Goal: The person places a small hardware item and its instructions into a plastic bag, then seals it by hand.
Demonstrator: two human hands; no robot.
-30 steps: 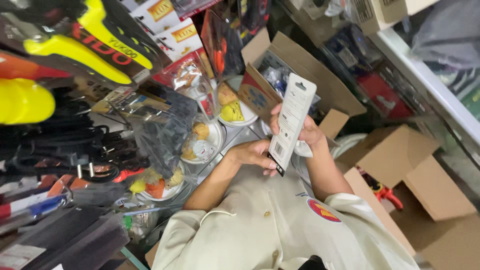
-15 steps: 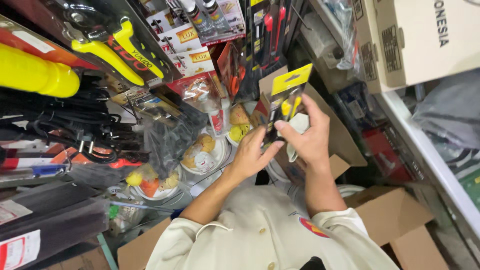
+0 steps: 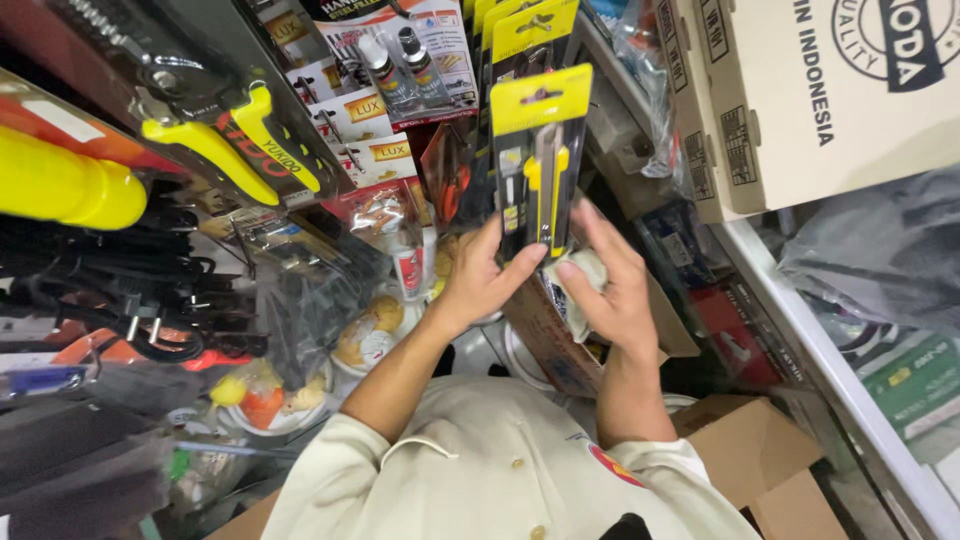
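Note:
I hold a blister-packed utility knife (image 3: 541,170) upright in front of me; it has a yellow card top and a yellow and black cutter inside. My left hand (image 3: 480,285) grips its lower left edge with thumb and fingers. On the lower right side is my right hand (image 3: 612,290), fingers behind the pack, with a crumpled pale cloth (image 3: 583,278) bunched in the palm. The pack's top sits just below several similar yellow-topped packs (image 3: 525,30) hanging on the display.
Yellow-handled cutters (image 3: 230,150), a pack of small glue bottles (image 3: 400,55) and bundles of black cable ties (image 3: 110,290) hang at left. Large cardboard cartons (image 3: 800,110) fill the right shelf (image 3: 835,365). An open box (image 3: 560,340) and round dishes (image 3: 365,340) lie below.
The pack has been turned from its white back to its yellow front and lifted up towards the hanging packs. Both hands rose with it.

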